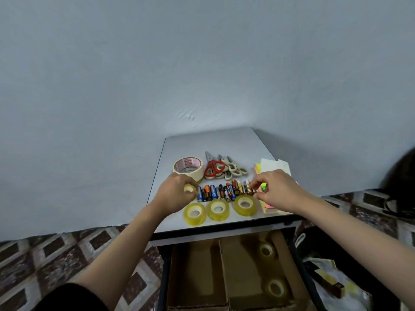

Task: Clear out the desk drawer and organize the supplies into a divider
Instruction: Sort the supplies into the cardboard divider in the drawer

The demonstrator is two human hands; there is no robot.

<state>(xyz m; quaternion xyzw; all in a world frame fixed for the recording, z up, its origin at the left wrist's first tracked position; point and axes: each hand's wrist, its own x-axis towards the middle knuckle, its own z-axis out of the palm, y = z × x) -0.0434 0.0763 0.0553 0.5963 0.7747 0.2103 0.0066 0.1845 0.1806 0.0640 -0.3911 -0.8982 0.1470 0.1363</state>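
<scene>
On the grey desk top (224,140) lies a row of several batteries (222,192). My left hand (176,193) grips a small clear tape roll (190,189) at the row's left end. My right hand (275,190) pinches a battery (251,190) at the row's right end. Three yellowish clear tape rolls (217,209) stand in front of the batteries. Behind them lie a wide masking tape roll (187,165) and several scissors (221,168). Below the desk edge the open drawer holds a cardboard divider (197,265) with two clear tape rolls (267,251) in its right compartment.
Sticky notes and paper slips (272,167) lie at the desk's right side, partly under my right hand. A patterned carpet (45,254) covers the floor on both sides. Dark objects and papers (332,279) lie on the floor to the drawer's right.
</scene>
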